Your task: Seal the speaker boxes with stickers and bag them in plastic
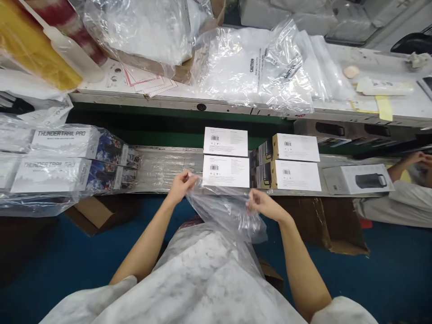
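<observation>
A long work bench (371, 58) crosses the top of the frame, heaped with loose plastic bags (256, 67); below it a roller track (162, 168) runs left to right through the middle; at middle left lie film-wrapped cartons (60, 139) printed THUNDERTRAIL PRO; right of centre stand brown-and-white boxes (297, 175), and at the far right edge a co-worker's hand (416, 158) rests by the track. At centre two white boxes sit one behind the other; the nearer white box (225, 171) has its long axis across the frame. Just below it, the clear plastic bag (226, 211) is stretched between both hands, its top edge roughly parallel to that box and sloping down slightly to the right. The left hand (180, 184) is pinched closed on the bag's upper left edge, just beside the box's left end; the right hand (261, 204) is pinched closed on the right edge, just below the box's lower right corner; the box lies beyond the fingers, between the two hands.
</observation>
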### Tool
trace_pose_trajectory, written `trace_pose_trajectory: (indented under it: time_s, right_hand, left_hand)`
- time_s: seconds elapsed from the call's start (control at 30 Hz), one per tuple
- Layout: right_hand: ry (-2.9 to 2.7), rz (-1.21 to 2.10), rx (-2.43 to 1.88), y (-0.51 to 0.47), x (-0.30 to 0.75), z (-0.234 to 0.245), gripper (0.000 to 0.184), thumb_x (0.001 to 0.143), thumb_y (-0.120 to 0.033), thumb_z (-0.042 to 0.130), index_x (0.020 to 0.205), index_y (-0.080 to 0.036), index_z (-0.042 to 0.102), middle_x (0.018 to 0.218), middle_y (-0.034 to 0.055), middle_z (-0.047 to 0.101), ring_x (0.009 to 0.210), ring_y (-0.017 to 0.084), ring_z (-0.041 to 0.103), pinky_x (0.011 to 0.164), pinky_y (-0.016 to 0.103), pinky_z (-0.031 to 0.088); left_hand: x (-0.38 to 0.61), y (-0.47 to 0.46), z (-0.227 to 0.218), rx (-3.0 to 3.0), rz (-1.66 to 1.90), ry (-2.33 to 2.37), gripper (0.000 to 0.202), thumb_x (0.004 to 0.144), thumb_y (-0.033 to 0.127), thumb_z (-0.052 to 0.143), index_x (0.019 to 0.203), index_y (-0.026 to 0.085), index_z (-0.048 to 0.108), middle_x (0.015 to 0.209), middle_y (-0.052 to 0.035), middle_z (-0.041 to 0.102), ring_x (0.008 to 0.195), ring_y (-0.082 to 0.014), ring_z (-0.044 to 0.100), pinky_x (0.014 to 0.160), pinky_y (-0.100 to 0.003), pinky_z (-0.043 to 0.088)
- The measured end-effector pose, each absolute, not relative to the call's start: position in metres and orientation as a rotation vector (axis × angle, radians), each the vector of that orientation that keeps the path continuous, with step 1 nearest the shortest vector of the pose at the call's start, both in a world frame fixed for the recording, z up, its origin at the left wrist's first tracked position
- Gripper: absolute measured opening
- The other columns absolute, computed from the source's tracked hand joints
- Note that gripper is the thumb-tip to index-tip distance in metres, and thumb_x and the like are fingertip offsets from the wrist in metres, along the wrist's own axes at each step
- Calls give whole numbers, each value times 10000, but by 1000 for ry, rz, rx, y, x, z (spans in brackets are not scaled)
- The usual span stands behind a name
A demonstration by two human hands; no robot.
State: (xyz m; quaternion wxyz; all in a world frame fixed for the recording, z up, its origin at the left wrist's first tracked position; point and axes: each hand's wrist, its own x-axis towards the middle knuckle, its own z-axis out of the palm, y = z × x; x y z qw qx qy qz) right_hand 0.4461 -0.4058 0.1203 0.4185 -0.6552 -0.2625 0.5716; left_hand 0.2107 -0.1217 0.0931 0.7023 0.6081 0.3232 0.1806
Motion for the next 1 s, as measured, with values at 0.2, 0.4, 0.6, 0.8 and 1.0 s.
trace_pose_trajectory:
  time_s: [0.2,0.4,0.6,0.8,1.0]
  right_hand:
    - [-238,582,-1742,-340,448,68,466,778,-601,676,735,-260,361,691,-65,397,678,133,406,633,249,375]
    - [-152,762,-1596,-334,402,55,415,881,-663,547,836,-270,424,745,-17,508,681,170,485,623,300,455]
    - [-151,934,-1510,-334,394,54,369,698,-454,729,734,-258,419,626,-68,404,546,118,362,531,247,342]
    - [-167,1098,-1444,-291,451,60,312,696,-455,677,730,-263,433,609,-50,424,518,136,397,485,268,347]
    - [-193,1155,-1445,-287,475,61,310,714,-465,712,770,-256,490,686,-25,549,607,163,521,559,295,455]
  left_hand:
    - [286,-145,61,1416,770,872,465,962,592,610,1246,224,605,1295,-117,664,1071,-208,658,866,-273,512]
    - [255,-146,63,1236,682,864,565,925,682,605,1233,224,725,1366,-118,705,1241,-273,650,957,-309,522]
    - [225,-114,62,1406,666,1023,445,892,599,658,839,167,754,823,-61,737,821,-214,649,719,-275,470]
    - [259,-86,58,1258,583,1156,400,877,552,695,745,182,618,679,-4,628,689,-162,575,655,-252,433]
    - [252,-79,50,966,322,1103,400,787,535,811,811,179,629,700,-40,685,707,-214,658,676,-300,480]
